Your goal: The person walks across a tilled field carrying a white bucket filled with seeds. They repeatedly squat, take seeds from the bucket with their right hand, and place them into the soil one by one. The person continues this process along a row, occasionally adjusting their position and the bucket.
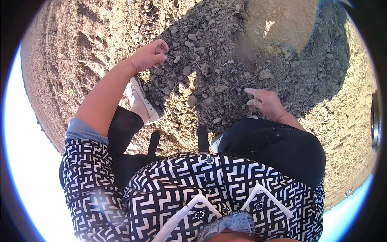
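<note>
Black trousers [278, 149] on, with a black-and-white patterned shirt [161, 189], bent low over loose, cloddy soil [221, 44], spread in front of and between the feet, part shaded, part sunlit. Held the left hand [148, 56] just beyond the left shoe [154, 116], with fingers curled toward the thumb; could not tell about any clod pinched there. Stretched the right hand [267, 102] low beside the right knee, with fingertips parted, pointing inward at the shaded clods [221, 88]; could not tell touching from hovering
</note>
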Demonstrator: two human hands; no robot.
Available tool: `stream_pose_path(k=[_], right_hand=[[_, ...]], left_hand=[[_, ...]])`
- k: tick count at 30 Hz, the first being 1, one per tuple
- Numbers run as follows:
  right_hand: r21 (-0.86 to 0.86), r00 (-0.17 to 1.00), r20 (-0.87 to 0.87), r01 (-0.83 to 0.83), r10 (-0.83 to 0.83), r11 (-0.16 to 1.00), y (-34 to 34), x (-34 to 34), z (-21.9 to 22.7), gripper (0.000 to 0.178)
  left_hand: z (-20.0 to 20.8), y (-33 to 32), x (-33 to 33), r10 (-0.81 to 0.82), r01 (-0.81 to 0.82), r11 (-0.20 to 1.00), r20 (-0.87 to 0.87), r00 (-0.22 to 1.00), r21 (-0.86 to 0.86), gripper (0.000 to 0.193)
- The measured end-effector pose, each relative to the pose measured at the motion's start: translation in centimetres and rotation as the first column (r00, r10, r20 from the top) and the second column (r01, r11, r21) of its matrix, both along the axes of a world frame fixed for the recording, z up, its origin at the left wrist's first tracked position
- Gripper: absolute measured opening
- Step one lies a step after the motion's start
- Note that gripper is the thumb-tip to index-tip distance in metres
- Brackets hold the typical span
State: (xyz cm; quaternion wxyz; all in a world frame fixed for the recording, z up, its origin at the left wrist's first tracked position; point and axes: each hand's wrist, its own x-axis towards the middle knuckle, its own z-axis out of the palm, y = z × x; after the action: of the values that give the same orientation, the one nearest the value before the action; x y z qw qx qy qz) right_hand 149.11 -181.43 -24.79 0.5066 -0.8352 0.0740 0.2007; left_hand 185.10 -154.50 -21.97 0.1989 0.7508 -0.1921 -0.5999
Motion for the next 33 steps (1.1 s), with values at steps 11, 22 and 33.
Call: stream_pose_path(k=[11, 22, 33], right_hand=[[-0.193, 0.967, 0.160, -0.164, 0.196, 0.967, 3.6, 23.9, 0.1, 0.028], [-0.505, 0.944, -0.026, -0.296, 0.329, 0.811, 10.3, 26.4, -3.0, 0.034], [0.842, 0.910, -0.396, 0.305, 0.126, 0.445, 1.9, 28.6, -2.9, 0.027]], left_hand=[[-3.3, 1.2, -6.7, -0.231, 0.234, 0.970, 0.558, 0.797, 0.067, 0.027], [0.6, 7.7, 1.7, 0.772, -0.984, 0.127, -0.610, 0.179, -0.127, 0.027], [-5.1, 6.9, -2.9, 0.246, -0.309, 0.950, 0.733, 0.635, -0.051, 0.039]])
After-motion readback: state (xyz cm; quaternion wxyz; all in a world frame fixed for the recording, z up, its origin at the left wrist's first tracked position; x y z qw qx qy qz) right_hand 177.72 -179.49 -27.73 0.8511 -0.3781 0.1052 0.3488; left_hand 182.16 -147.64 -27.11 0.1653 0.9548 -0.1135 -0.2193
